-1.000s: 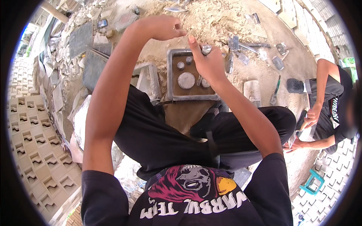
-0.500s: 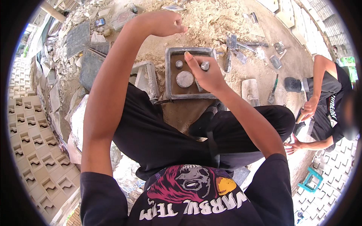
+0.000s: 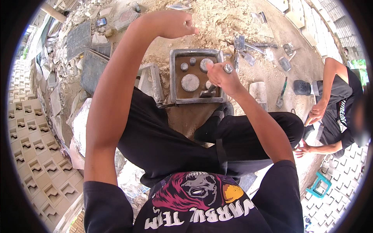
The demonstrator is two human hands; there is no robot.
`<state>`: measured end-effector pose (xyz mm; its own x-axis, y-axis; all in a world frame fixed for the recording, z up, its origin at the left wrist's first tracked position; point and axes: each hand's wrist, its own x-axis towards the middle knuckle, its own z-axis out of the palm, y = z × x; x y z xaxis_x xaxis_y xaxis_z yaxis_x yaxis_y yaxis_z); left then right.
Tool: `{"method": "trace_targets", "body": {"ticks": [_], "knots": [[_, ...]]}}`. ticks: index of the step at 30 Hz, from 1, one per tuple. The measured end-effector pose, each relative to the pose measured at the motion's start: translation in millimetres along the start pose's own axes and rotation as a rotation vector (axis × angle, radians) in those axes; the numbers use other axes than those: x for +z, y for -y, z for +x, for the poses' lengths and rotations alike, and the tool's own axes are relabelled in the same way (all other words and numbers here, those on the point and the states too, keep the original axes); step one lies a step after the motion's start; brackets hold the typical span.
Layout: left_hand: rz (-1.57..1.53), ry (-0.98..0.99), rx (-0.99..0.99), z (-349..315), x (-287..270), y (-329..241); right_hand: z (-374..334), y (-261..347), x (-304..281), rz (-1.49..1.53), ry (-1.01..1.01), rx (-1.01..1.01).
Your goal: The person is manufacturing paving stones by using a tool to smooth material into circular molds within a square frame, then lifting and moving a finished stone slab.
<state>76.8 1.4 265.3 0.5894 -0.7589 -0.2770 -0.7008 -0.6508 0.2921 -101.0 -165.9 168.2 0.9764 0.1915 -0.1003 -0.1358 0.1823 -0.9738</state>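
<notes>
In front of my crossed legs stands a square grey frame (image 3: pixel 174 77) packed with smooth brown sand (image 3: pixel 180 92). Several round grey discs are set in the sand, among them a large disc (image 3: pixel 190 82) and two small ones. My right hand (image 3: pixel 226 80) grips a small trowel (image 3: pixel 208 94) over the frame's right side, its metal handle end showing above the fist. The trowel's blade lies at the sand near the frame's lower right corner. Beyond the frame, my left hand (image 3: pixel 175 25) hangs in the air with fingers curled together; whatever they hold is hidden.
Another grey frame (image 3: pixel 156 83) lies at the left of the first. Loose sand (image 3: pixel 210 23) is heaped beyond. To the right are a pale block (image 3: pixel 258 93), a green-handled tool (image 3: pixel 282 93), a mallet-like tool (image 3: pixel 284 63) and a seated person (image 3: pixel 338 105). Rubble (image 3: pixel 79 23) covers the far left.
My right hand has shifted right across the frame with the trowel, uncovering more discs and the blade. My left hand has drifted slightly right, still curled.
</notes>
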Motion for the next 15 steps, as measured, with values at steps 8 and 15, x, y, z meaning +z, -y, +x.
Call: {"method": "trace_targets", "body": {"ticks": [8, 15], "knots": [[0.008, 0.012, 0.035, -7, 1, -14, -5, -9, 13, -0.158, -0.061, 0.085], [-0.015, 0.036, -0.013, -12, 0, -8, 4, -26, 59, -0.43, -0.089, -0.244]]}}
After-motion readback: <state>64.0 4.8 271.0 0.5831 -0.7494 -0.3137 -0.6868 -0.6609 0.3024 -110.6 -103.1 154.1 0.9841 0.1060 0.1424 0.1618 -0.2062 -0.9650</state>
